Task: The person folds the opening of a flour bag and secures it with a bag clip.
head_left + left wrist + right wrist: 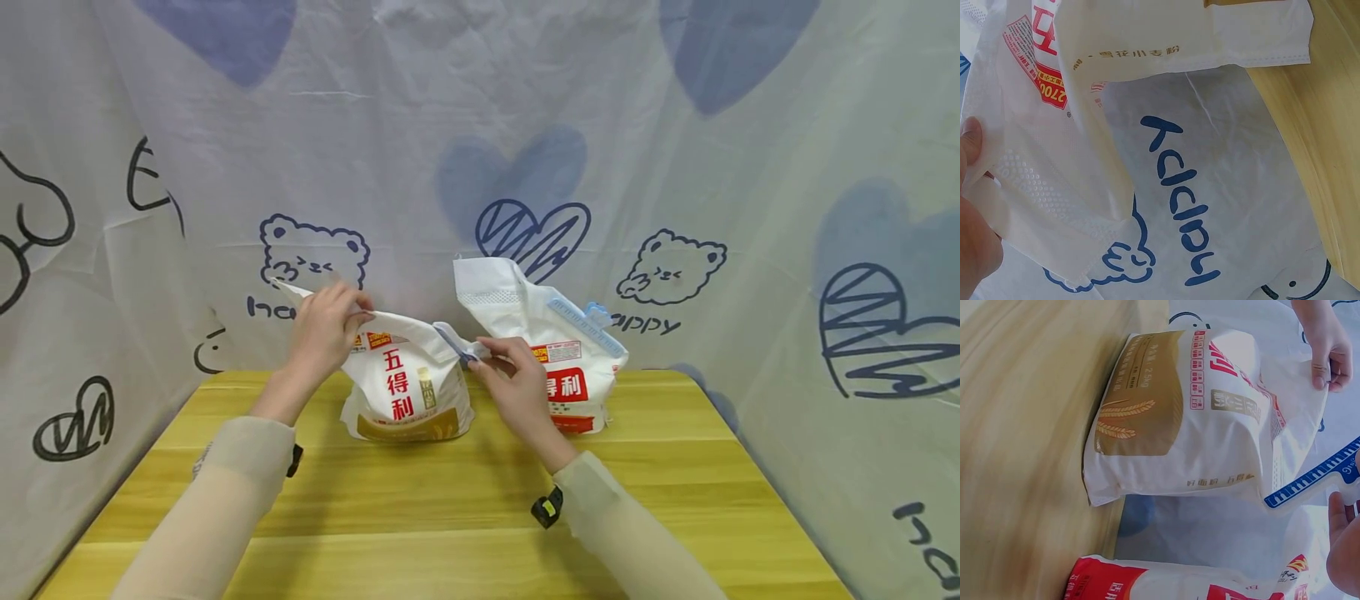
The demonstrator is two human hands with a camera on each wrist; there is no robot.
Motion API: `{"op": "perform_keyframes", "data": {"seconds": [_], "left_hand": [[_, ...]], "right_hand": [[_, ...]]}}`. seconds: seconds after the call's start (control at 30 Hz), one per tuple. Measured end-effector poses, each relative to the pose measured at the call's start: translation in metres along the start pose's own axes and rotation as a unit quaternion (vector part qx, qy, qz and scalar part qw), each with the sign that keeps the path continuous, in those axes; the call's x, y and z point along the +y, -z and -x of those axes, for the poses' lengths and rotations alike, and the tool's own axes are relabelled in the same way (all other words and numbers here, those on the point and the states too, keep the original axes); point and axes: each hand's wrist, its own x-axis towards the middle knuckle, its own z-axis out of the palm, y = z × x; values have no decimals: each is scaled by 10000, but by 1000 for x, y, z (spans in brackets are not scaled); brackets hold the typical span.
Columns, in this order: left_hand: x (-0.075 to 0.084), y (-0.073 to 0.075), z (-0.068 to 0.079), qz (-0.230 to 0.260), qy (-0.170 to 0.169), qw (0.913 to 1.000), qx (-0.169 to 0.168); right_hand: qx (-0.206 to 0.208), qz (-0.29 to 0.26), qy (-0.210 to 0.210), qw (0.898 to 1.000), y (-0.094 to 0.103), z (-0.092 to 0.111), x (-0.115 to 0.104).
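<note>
A white flour bag with red lettering and a gold wheat panel stands upright on the table. My left hand pinches its top edge at the left, between thumb and fingers, and holds it up. At the bag's upper right corner, my right hand holds a blue-and-white bag clip by one end. The clip's far end lies against the top edge of the bag, slanting down to the right in the head view. In the left wrist view the bag's raised white top hangs from the fingers.
Just right of my right hand stands a second flour bag with a red panel, a light blue clip across its slanted top. The wooden table meets a printed cloth backdrop behind and at the sides.
</note>
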Motion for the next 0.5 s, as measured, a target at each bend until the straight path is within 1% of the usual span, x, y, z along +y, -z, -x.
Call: {"op": "perform_keyframes", "data": {"seconds": [0.07,0.13,0.33,0.4,0.5], "left_hand": [[0,0,0,2,-27,10000,33],[-1,-1,0,9,-30,10000,41],[-1,0,1,-3,-27,10000,40],[-1,0,1,3,-23,10000,39],[-1,0,1,17,-26,10000,47]], "right_hand": [[-1,85,-5,10000,-2,-2,-9],[5,194,-17,9998,-5,-5,-14],[-47,463,-148,9988,-7,-15,10],[-90,508,-147,9986,-7,-19,14],[-171,542,-24,9984,-8,-23,15]]}}
